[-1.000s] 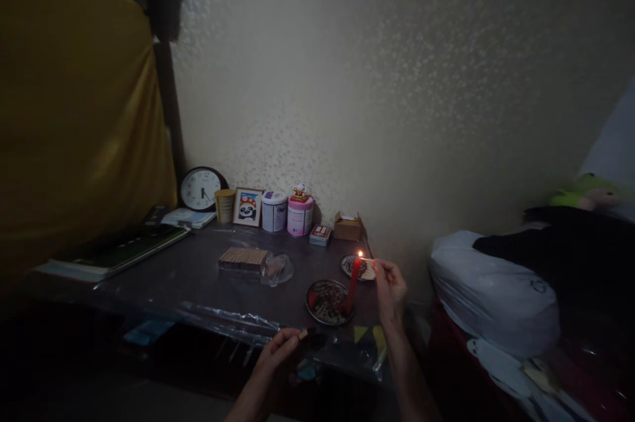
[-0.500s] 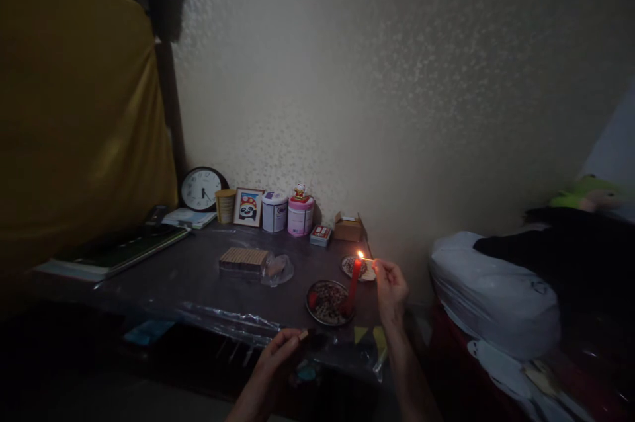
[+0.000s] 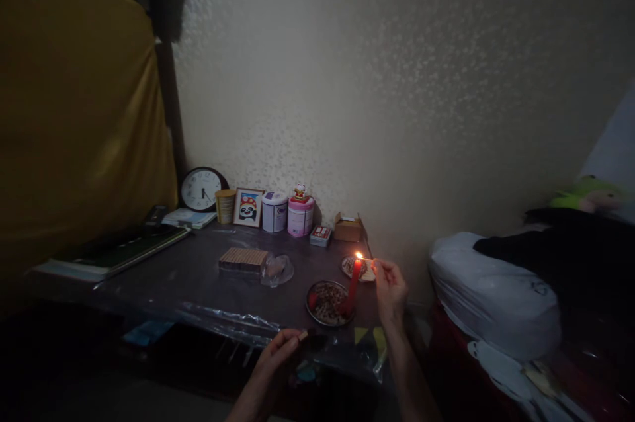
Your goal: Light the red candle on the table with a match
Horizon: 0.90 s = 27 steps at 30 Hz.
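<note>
A burning match [image 3: 367,259] is pinched between the thumb and fingers of my right hand [image 3: 391,284]. Its flame [image 3: 358,255] sits right at the top of a tall red candle [image 3: 354,286]. The candle stands upright at the right side of a round metal plate [image 3: 313,317], which also carries small dark bits and a red lump. Lower down, in front of the table edge, my left hand [image 3: 278,354] is closed on a small matchbox [image 3: 303,336]; only its pale end shows clearly, the rest being dark.
Behind the candle lies a second plate [image 3: 370,275]. A striped stack [image 3: 243,259] and a clear plastic bag [image 3: 278,270] lie mid-table. Along the wall stand a clock [image 3: 202,189], a picture frame [image 3: 248,208], tins [image 3: 300,218] and an open carton [image 3: 348,228].
The match flame has shifted slightly left, from just right of the candle's top to over it. Both hands have stayed nearly in place.
</note>
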Motion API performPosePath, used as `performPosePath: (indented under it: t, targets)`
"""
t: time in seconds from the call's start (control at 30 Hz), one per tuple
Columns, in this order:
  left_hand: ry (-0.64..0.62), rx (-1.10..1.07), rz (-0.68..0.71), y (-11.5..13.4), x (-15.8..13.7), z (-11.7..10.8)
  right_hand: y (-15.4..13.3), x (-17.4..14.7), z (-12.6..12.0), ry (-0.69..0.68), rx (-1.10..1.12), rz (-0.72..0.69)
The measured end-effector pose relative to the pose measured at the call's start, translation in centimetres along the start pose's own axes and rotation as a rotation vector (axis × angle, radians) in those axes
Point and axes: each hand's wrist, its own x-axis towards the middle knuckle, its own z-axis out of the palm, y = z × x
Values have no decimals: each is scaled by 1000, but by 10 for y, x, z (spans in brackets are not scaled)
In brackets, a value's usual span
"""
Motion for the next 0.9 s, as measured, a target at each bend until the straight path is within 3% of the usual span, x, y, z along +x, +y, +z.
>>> performPosePath:
  t: [0.2, 0.53, 0.9]
  targets:
    - [53, 38, 1, 3, -3, 5, -1, 0, 1, 5, 5, -8]
    - [19, 44, 11, 3, -4, 4, -9, -5, -1, 4, 22, 35]
    - [20, 50, -25, -8, 4, -9, -15, -2, -5, -8, 261, 166]
